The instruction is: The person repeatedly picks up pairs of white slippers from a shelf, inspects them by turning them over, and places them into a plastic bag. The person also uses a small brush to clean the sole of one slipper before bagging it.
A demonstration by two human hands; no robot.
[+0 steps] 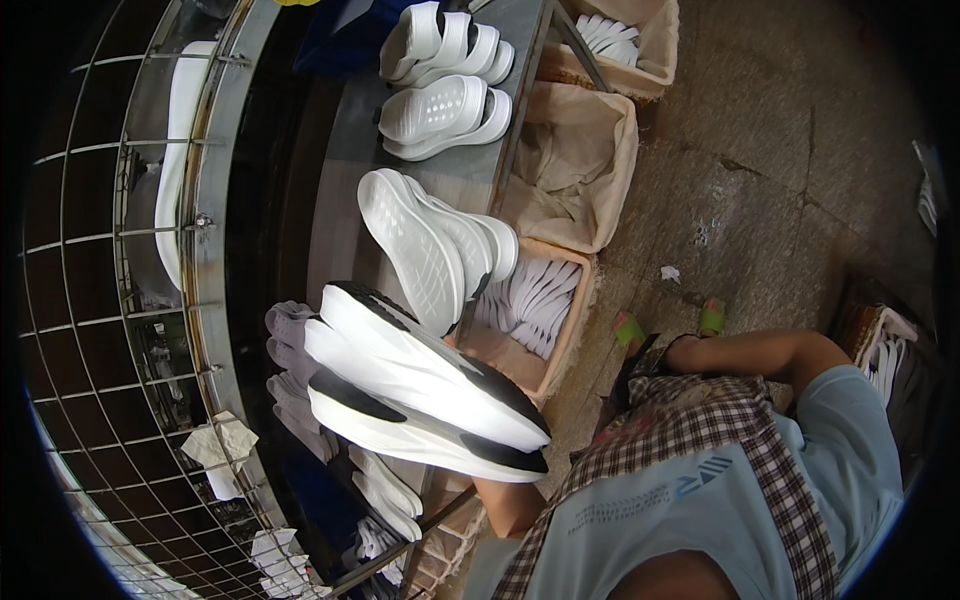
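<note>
My left forearm [510, 505] comes up from the lower edge and passes behind a bunch of thick white shoe soles [420, 380] with black patches. The soles are held up together, lying slantwise over the bench. They hide most of my left hand, which seems closed on them from beneath. Just beyond them a group of white soles [412, 245] leans together on the grey bench. My right arm [760, 352] is bent across in front of me. The right hand, by dark cloth at my checked apron [690, 410], is too dark and covered for its fingers to show.
More white soles [445, 115] stand at the bench's [345, 160] far end. Cloth-lined baskets [575, 165] line its right side, one with many white strips [530, 305]. A metal grid [90, 320] runs along the left. Basket [875, 330] sits right; green slippers [712, 318] are on the floor.
</note>
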